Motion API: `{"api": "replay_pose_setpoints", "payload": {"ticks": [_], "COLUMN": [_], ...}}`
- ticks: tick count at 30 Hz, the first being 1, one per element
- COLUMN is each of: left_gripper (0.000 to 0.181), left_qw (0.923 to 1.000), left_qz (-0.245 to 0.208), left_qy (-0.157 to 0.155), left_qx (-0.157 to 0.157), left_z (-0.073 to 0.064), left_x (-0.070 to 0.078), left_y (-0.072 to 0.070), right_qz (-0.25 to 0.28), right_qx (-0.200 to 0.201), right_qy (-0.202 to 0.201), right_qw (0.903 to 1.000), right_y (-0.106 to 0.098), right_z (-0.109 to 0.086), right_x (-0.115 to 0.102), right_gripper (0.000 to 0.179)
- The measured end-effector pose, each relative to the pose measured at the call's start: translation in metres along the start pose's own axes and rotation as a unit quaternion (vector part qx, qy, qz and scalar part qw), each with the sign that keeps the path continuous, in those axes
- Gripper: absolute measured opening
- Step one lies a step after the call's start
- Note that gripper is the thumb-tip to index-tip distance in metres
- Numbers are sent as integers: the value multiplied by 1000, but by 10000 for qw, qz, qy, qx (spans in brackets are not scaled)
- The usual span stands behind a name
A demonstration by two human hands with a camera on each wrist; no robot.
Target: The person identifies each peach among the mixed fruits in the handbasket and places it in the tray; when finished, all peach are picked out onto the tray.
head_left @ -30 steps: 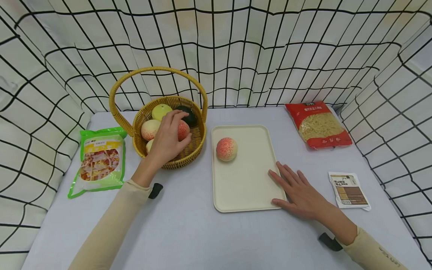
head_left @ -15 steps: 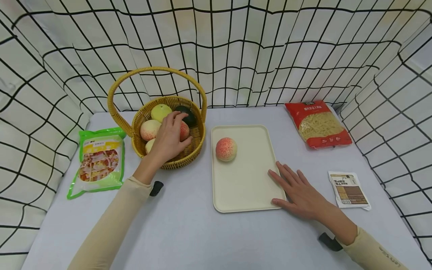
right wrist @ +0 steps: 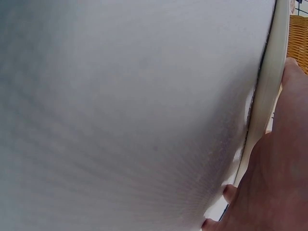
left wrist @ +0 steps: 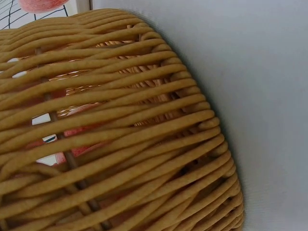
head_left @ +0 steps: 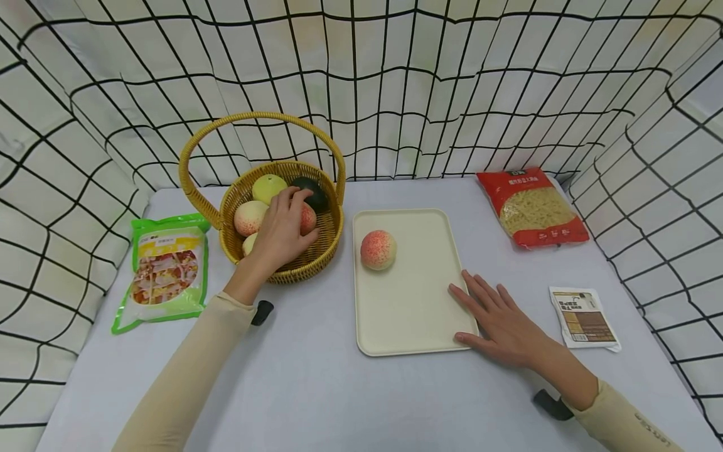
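Observation:
My left hand (head_left: 278,232) reaches into a wicker basket (head_left: 305,272) and grips a reddish peach (head_left: 307,218), fingers curved over its top and thumb at its near side. Around it in the basket lie a pale speckled peach (head_left: 250,218), a yellow-green round fruit (head_left: 268,188) and a dark green avocado-like fruit (head_left: 313,196). Woven basket wall (left wrist: 120,120) fills most of the left wrist view, hiding the hand. With fingers spread, my right hand (head_left: 505,329) rests on the right edge of a cream tray (head_left: 415,307). Another peach (head_left: 378,250) sits at the tray's upper left.
A green food pack (head_left: 166,276) lies left of the basket, whose tall handle (head_left: 262,115) arches over the fruit. At the back right is a red pasta bag (head_left: 533,210); a small white-and-brown packet (head_left: 584,318) lies beyond my right hand. Black netting surrounds the table.
My left hand stays over the peach in the basket with only a slight shift. The right hand and the tray keep their places.

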State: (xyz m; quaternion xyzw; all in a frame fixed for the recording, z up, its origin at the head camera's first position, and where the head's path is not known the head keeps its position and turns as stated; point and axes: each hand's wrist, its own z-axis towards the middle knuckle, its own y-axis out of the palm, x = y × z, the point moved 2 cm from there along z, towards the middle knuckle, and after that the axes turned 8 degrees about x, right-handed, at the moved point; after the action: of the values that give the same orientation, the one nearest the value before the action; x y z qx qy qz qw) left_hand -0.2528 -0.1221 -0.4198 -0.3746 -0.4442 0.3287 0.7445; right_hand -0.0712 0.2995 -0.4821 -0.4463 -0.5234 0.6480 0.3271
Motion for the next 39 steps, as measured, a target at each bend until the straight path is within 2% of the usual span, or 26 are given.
{"api": "replay_pose_setpoints", "payload": {"ticks": [17,25,34,39], "left_gripper": [82,77,82,83], "left_qw": [9972,9950,9891,9871], "left_qz": [524,687,849,950], "left_qy": [-313,-373,-643,-660], "left_qx": [-422,-629,-1016,-1103], "left_z": [5,7,12,15], "left_x": [-2,1,-1,-2], "left_y": [3,4,6,9], "right_qz": [-7,-14,-16,-30], "right_qx": [-10,-19,-24,-47], "right_qy": [-6,-2,-16,-18], "right_qw": [10000,10000,10000,10000], "right_y": [2,2,2,2], "right_z": [0,0,-1,0], "right_x": [3,3,2,2], "right_gripper": [90,89,90,90]}}
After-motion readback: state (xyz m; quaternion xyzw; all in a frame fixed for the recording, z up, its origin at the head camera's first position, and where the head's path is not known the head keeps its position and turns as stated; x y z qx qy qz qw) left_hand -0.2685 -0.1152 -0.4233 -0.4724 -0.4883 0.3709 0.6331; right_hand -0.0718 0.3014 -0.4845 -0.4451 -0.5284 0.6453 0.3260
